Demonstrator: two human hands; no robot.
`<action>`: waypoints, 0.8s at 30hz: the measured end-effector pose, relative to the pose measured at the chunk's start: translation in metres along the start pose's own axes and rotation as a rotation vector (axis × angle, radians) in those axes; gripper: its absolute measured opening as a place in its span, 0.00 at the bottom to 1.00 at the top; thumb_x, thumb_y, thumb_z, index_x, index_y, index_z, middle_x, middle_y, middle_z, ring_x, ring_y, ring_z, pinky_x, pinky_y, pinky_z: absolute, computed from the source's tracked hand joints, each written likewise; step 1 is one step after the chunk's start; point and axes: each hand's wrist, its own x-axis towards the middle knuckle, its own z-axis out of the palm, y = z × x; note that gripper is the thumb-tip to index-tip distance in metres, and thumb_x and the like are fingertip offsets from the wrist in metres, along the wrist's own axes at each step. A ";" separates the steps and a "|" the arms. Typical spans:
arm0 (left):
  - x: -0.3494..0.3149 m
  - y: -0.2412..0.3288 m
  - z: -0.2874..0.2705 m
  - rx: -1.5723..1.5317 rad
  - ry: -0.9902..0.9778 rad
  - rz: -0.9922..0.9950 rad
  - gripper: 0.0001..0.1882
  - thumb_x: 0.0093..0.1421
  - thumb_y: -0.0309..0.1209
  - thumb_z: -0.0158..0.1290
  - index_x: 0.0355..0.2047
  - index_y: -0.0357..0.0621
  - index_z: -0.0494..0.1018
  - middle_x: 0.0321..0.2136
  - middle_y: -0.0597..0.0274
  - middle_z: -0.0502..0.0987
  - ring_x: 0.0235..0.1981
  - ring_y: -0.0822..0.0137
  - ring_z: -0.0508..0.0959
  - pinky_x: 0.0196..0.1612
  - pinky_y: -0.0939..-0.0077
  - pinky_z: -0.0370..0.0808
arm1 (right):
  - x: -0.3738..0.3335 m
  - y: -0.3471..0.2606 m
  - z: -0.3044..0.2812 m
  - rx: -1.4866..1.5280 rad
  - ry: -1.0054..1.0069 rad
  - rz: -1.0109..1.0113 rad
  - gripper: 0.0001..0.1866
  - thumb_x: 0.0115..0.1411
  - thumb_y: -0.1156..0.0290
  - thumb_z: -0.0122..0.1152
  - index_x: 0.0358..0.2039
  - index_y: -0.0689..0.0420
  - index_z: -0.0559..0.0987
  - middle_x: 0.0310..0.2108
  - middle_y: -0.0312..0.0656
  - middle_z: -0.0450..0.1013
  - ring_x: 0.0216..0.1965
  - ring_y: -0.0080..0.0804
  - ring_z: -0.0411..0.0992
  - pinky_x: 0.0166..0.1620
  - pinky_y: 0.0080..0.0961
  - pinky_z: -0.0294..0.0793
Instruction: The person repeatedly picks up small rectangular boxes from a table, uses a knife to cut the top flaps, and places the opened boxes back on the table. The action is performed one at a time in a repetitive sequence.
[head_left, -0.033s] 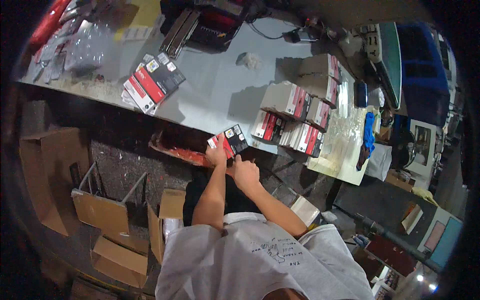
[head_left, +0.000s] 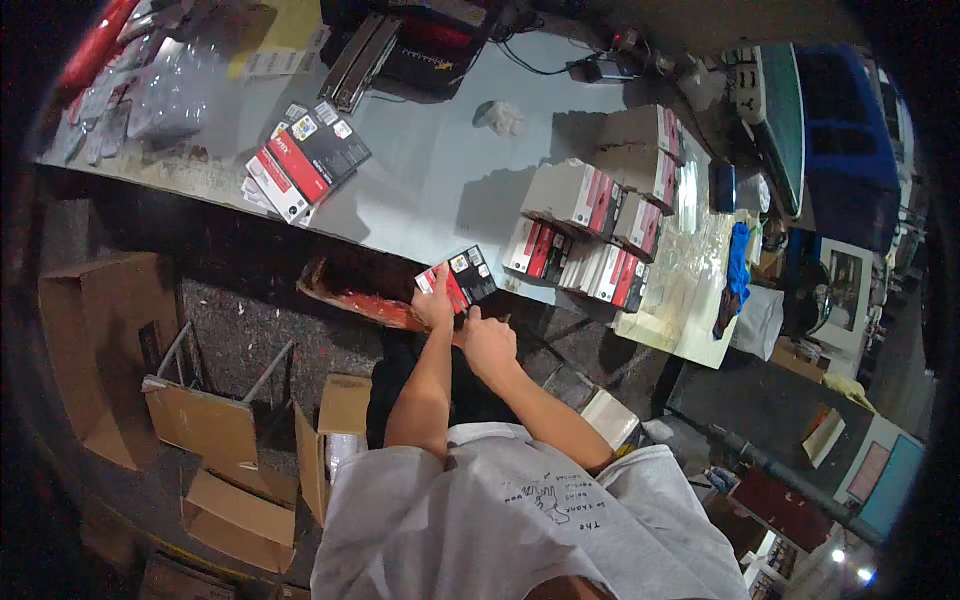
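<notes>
Over the near edge of the table, my left hand (head_left: 432, 303) grips a flat printed package (head_left: 472, 280) in red, black and white, with the thumb lying across its face. My right hand (head_left: 488, 345) is closed beside the package's lower edge. What its fingers hold, if anything, I cannot make out. Similar flat packages lie in a loose, fanned pile (head_left: 312, 165) farther left on the table. To the right stand several stacks of the same printed packages (head_left: 570, 195), some with their edges facing me.
The pale table (head_left: 420, 190) runs across in front of me, with a crumpled white scrap (head_left: 498, 118) on it. Clear plastic bags (head_left: 180, 95) lie at its far left. Below stand open cardboard boxes (head_left: 105, 350) and a stool (head_left: 205, 425) with a cardboard top.
</notes>
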 end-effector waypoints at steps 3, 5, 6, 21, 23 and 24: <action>0.000 -0.006 0.000 -0.012 -0.019 0.042 0.28 0.42 0.55 0.59 0.26 0.38 0.77 0.23 0.52 0.78 0.25 0.56 0.78 0.31 0.62 0.71 | 0.004 0.000 0.003 0.004 0.072 -0.035 0.11 0.54 0.70 0.46 0.31 0.64 0.72 0.21 0.55 0.73 0.25 0.49 0.75 0.29 0.39 0.75; 0.002 -0.005 0.000 0.036 -0.042 0.000 0.29 0.43 0.56 0.58 0.26 0.38 0.76 0.23 0.51 0.78 0.25 0.55 0.78 0.30 0.62 0.71 | 0.007 0.006 0.002 -0.039 0.045 -0.031 0.10 0.53 0.70 0.47 0.28 0.63 0.74 0.23 0.55 0.74 0.26 0.49 0.75 0.29 0.40 0.75; 0.003 -0.003 0.000 0.044 -0.047 0.032 0.29 0.43 0.56 0.58 0.26 0.38 0.76 0.24 0.51 0.78 0.25 0.55 0.78 0.30 0.62 0.71 | 0.007 0.010 0.000 0.007 0.045 -0.053 0.10 0.53 0.70 0.46 0.28 0.63 0.74 0.23 0.55 0.73 0.26 0.50 0.75 0.30 0.40 0.75; 0.004 0.001 -0.003 0.138 0.005 0.030 0.28 0.41 0.53 0.62 0.25 0.35 0.77 0.22 0.52 0.78 0.24 0.59 0.78 0.30 0.63 0.72 | 0.012 0.006 0.002 0.050 0.049 -0.009 0.12 0.54 0.65 0.49 0.27 0.61 0.74 0.22 0.53 0.73 0.26 0.49 0.74 0.31 0.42 0.74; 0.001 0.007 -0.005 0.082 -0.014 0.096 0.29 0.41 0.54 0.61 0.26 0.36 0.77 0.23 0.51 0.78 0.25 0.57 0.78 0.31 0.62 0.72 | 0.005 0.014 -0.002 0.045 0.119 0.041 0.11 0.53 0.69 0.48 0.26 0.63 0.74 0.23 0.55 0.73 0.26 0.50 0.75 0.30 0.41 0.75; 0.000 0.009 -0.007 0.087 -0.035 0.076 0.29 0.41 0.54 0.61 0.27 0.37 0.77 0.24 0.51 0.78 0.26 0.56 0.78 0.32 0.63 0.72 | 0.001 0.017 -0.003 0.071 0.111 0.031 0.11 0.54 0.69 0.47 0.26 0.62 0.74 0.22 0.56 0.73 0.26 0.51 0.74 0.30 0.42 0.75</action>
